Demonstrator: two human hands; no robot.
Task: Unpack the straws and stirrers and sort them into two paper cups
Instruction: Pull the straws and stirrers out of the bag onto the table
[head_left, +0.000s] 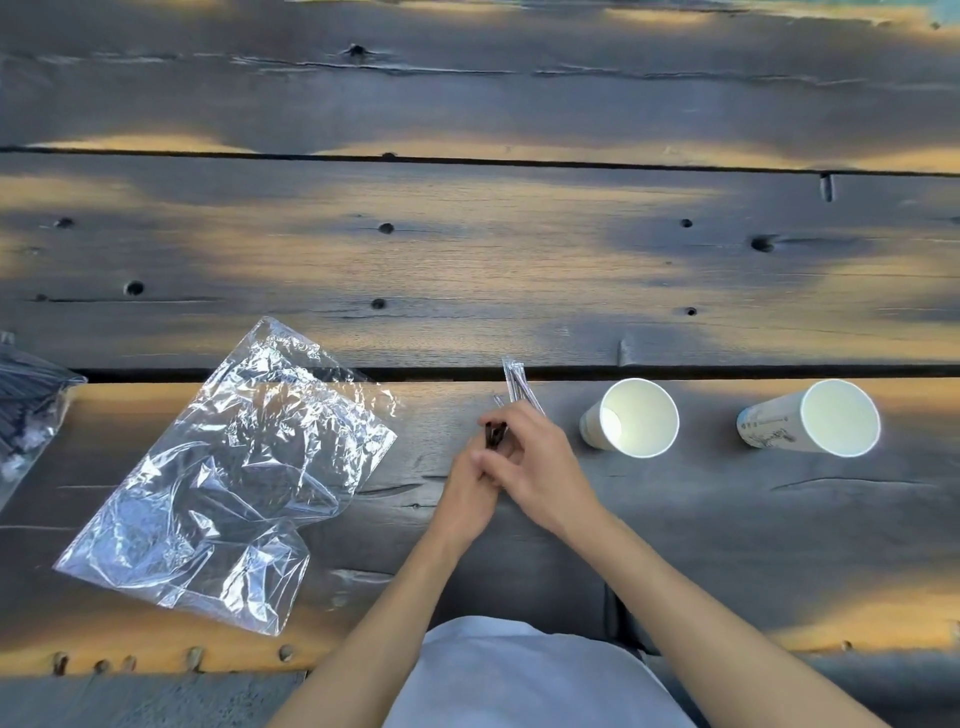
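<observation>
A weathered plank table (467, 249) fills the view, its far boards bare and its near edge running just in front of the person's pale shirt (519, 675). On the near plank, left of centre, lies a large crumpled clear plastic bag (234, 478), flat and apparently emptied, its lower corner close to the table's near edge. At the far left edge of the view a second clear bag (26, 410) holding dark sticks (straws or stirrers, too small to tell) is cut off by the frame. Two white paper cups stand on the right: the nearer cup (631, 418) just beside the hands, the farther cup (815, 418) well apart to its right, with bare wood between and around them. At centre, the right hand (535, 467) overlaps the left hand (470, 493); both are curled around a small bundle of wrapped straws (517, 384), whose clear wrapper ends stick out beyond the fingers toward the plank gap. Dark tips show between the fingers
</observation>
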